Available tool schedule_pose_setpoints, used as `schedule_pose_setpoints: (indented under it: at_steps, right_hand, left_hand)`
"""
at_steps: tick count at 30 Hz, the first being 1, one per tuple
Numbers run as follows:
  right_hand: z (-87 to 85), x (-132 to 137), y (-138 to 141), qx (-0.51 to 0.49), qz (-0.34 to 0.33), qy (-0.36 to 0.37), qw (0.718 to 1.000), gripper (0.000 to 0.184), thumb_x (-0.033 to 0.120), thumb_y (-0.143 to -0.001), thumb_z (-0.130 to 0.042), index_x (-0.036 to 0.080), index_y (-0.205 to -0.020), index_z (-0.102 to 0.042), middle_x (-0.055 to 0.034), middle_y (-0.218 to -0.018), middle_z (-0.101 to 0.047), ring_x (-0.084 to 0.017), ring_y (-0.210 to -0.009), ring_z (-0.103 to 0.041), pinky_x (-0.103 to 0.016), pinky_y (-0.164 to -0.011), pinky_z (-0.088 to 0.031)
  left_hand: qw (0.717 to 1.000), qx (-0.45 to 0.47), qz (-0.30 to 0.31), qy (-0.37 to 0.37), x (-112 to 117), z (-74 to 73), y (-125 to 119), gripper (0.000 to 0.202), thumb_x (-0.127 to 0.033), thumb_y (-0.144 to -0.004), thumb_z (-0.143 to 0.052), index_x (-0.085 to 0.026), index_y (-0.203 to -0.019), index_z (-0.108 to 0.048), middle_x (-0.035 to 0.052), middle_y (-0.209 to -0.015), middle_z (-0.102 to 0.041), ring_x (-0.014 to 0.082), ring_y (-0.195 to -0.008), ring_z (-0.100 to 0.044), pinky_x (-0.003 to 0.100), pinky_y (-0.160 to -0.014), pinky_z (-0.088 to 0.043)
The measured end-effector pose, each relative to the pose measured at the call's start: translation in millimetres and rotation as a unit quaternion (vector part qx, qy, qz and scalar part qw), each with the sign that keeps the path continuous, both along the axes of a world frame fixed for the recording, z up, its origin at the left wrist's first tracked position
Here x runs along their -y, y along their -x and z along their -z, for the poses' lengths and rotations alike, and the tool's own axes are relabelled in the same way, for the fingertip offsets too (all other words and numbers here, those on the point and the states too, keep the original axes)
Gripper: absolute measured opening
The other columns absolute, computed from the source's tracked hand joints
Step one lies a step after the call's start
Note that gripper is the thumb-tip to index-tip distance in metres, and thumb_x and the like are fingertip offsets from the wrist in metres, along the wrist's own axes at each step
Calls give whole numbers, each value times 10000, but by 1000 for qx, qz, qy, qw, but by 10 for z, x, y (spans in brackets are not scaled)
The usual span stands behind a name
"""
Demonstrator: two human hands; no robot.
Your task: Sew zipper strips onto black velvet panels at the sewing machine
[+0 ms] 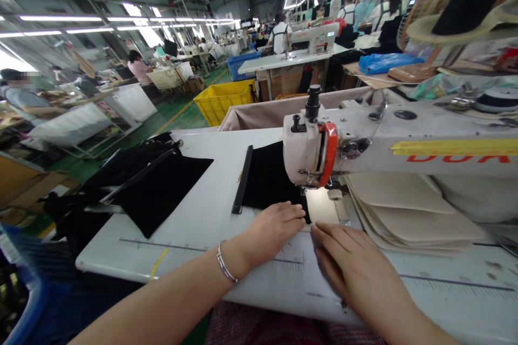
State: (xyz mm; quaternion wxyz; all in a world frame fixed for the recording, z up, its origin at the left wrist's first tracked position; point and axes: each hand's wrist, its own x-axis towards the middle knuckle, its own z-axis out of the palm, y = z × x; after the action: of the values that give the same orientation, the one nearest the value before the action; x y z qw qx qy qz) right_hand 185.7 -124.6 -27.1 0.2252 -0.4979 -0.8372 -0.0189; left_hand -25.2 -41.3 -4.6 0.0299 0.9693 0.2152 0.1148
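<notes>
Fluorescent tubes [60,18] run beneath the roof of a factory hall, where a yellow crate [226,101] stands on the green floor [177,99], a blue crate [240,66] just beyond it. A person in a white top with dark straps [279,35] is near a background sewing machine [309,38] on a white surface [263,66]. At right, a blue plastic bag [386,63] lies near a caged fan [418,2]; at far left is a person in a pink top [138,68].
</notes>
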Motion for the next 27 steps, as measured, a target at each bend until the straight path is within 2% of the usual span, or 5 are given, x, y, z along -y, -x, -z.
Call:
schedule_pose_setpoints:
  at_steps: [8, 15, 22, 27]
  right_hand:
    - [-14, -273, -8, 28, 8, -1, 1000, 351, 267, -910, -502, 159, -1235, -579, -106, -1172, -625, -253, -1049, -568, -434, -906, -463]
    - [-40, -415, 37, 34, 24, 22, 999, 398, 274, -910, -496, 141, -1281, -549, -103, -1215, -601, -261, -1105, -536, -433, -950, -439]
    - [-14, -482, 62, 33, 39, 8, 999, 428, 286, -896, -501, 150, -1300, -538, -111, -1227, -602, -265, -1062, -554, -438, -911, -450]
    - [-24, -484, 88, 36, 43, 11, 998, 432, 283, -912, -478, 144, -1320, -516, -117, -1255, -590, -271, -1089, -539, -433, -923, -432]
  left_hand:
    - [999, 21, -23, 15, -270, 44, -50, 203, -86, -938, -461, -145, -1080, -593, 82, -1238, -586, 178, -1215, -527, 363, -1095, -416]
    - [997, 38, -65, 25, -461, 110, -109, 158, -83, -914, -506, -146, -995, -627, 59, -1111, -625, 174, -1077, -579, 313, -995, -478]
    - [993, 66, -94, 29, -537, 169, -136, 207, -79, -906, -495, -153, -1022, -649, 57, -1099, -650, 172, -1066, -591, 319, -979, -489]
    - [989, 83, -114, 35, -540, 152, -151, 207, -66, -902, -488, -159, -965, -663, 46, -1054, -663, 168, -1016, -609, 295, -936, -503]
